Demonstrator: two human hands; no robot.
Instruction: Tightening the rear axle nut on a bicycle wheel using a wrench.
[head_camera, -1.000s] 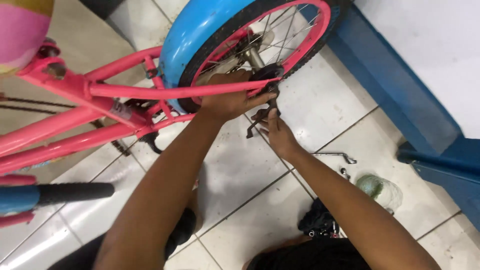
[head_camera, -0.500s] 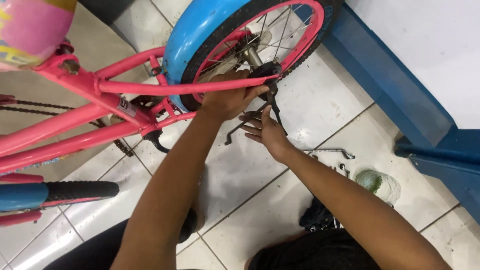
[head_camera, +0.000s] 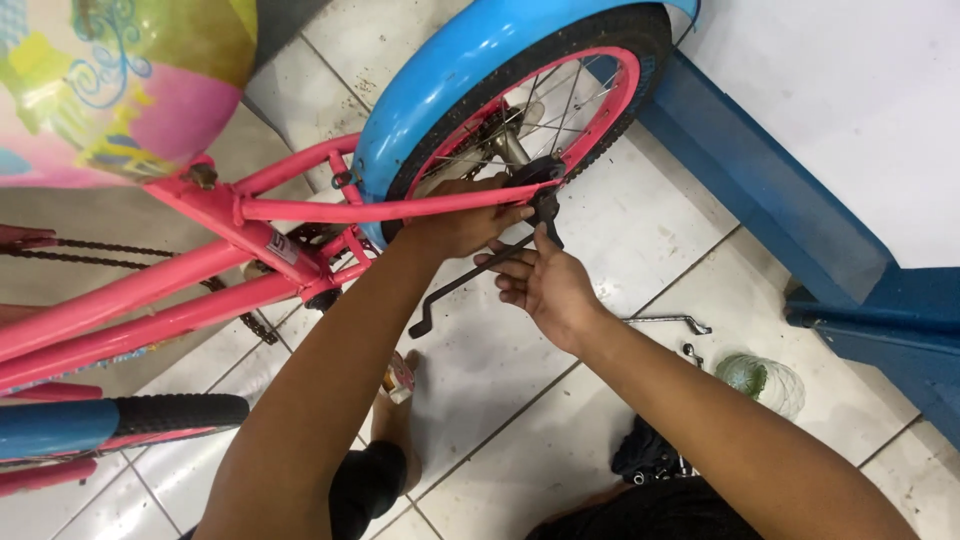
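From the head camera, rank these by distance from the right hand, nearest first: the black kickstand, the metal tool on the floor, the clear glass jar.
Measured from the right hand:
1. Black kickstand, touching the fingers.
2. Metal tool, on the tiles to its right.
3. Clear glass jar, farther right, near the blue base.

Bright, even indoor light falls from above; the white floor tiles (head_camera: 640, 230) shine with soft glare. Shadows under the forearms are faint. The printed seat (head_camera: 120, 80) at ten o'clock looks slightly soft; the centre is sharp.
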